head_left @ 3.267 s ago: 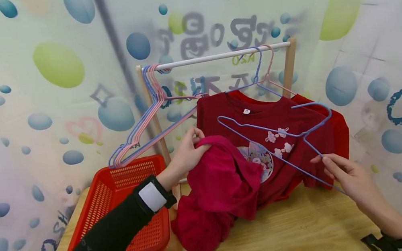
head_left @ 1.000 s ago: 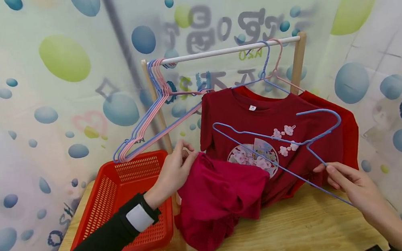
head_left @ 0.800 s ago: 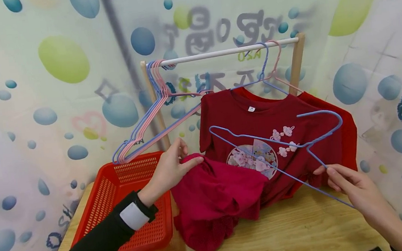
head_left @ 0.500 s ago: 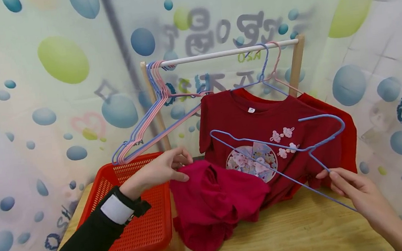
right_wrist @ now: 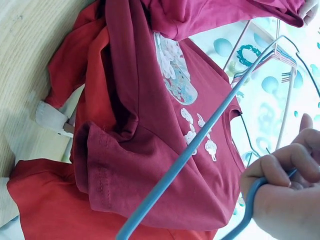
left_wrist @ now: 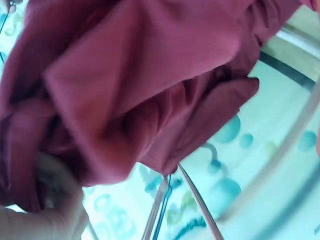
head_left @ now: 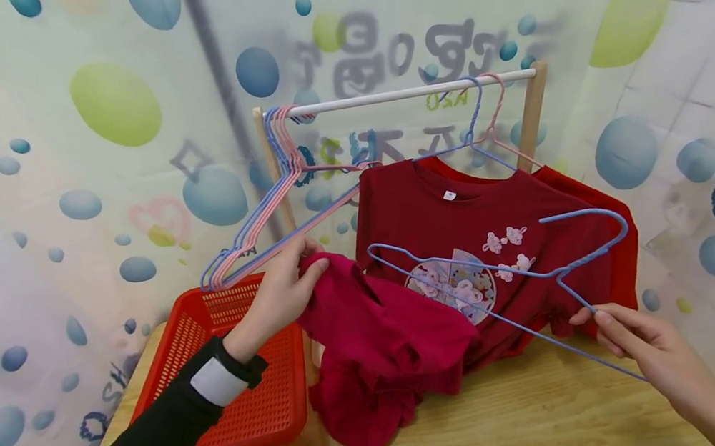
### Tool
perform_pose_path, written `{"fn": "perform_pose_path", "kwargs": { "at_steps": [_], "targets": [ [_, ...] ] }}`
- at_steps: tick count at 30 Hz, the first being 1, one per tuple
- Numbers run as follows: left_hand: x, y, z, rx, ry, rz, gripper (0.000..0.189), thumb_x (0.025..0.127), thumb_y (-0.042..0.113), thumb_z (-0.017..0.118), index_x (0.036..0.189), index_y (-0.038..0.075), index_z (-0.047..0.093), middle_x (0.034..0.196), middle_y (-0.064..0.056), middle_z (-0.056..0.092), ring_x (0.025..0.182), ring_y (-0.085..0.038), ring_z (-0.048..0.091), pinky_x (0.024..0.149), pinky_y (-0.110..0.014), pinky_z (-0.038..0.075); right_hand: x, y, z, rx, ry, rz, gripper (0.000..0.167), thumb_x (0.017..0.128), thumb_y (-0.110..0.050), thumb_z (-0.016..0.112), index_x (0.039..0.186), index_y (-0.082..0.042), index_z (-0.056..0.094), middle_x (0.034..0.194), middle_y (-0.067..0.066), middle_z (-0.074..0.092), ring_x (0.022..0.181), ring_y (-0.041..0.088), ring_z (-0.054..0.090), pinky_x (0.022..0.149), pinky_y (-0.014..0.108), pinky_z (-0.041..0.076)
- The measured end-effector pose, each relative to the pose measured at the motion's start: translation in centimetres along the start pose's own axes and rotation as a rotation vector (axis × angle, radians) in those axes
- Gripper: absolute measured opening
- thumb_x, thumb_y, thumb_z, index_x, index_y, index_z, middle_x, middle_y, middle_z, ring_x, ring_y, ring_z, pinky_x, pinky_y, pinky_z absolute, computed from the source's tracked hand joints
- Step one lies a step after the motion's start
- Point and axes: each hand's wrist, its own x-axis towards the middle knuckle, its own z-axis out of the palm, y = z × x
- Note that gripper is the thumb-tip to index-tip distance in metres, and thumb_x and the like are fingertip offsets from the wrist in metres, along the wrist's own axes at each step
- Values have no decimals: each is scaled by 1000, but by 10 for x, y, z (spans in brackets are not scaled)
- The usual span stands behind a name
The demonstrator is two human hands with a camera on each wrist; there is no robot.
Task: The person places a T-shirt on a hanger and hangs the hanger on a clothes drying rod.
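Note:
My left hand [head_left: 283, 295] pinches the upper left edge of a crumpled magenta garment [head_left: 394, 334]. Its raised part hangs from the fingers, while the lower folds lie on the table. In the left wrist view, the cloth [left_wrist: 150, 75] fills most of the frame and partly covers the fingers. My right hand [head_left: 640, 339] grips a blue hanger [head_left: 465, 261] by one shoulder near the hook. The hanger's far end reaches leftward over the garment, in front of a dark red T-shirt [head_left: 421, 210]. In the right wrist view, curled fingers [right_wrist: 275, 170] wrap the blue wire.
The dark red T-shirt and a brighter red garment [head_left: 619, 226] hang on a rack with a white rail [head_left: 384, 96]. Several pink and blue hangers [head_left: 259, 211] hang at the rail's left end. A red basket [head_left: 300, 401] stands left on the wooden table [head_left: 544, 413].
My left hand has shifted left along the magenta garment and, within the last half second, raised its edge. The blue hanger has moved slightly right and down in the right hand.

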Motion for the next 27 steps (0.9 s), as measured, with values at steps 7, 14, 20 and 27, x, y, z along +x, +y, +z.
{"fn": "perform_pose_path", "kwargs": {
  "at_steps": [7, 14, 20, 27],
  "targets": [
    [0, 5, -4, -215, 93, -93, 11, 108, 9, 53, 116, 2, 56, 105, -17, 63, 78, -19, 56, 70, -29, 46, -4, -2, 1, 12, -6, -98, 29, 111, -6, 42, 117, -7, 70, 74, 2, 47, 70, 19, 48, 59, 32, 35],
    [-4, 15, -8, 181, 198, 123, 9, 102, 10, 65, 109, 4, 66, 88, -12, 60, 69, -20, 49, 62, -30, 40, -1, -8, 2, 9, -37, -106, 28, 111, -6, 42, 119, -6, 70, 75, 1, 51, 70, 19, 49, 58, 33, 36],
    [-7, 21, -9, 73, 161, 9, 7, 105, 9, 60, 109, 4, 63, 91, -13, 57, 78, -22, 49, 67, -34, 40, 5, -14, 5, 1, -67, -37, 28, 112, -12, 43, 122, -6, 68, 78, 1, 53, 77, 18, 53, 60, 30, 41],
    [-5, 14, -4, -153, 113, -158, 11, 110, 11, 48, 112, 1, 53, 90, -13, 58, 78, -21, 50, 72, -32, 41, 7, -14, 10, 28, -100, -39, 27, 112, -12, 43, 123, -6, 67, 77, 1, 52, 75, 20, 53, 61, 30, 41]
  ]
}}
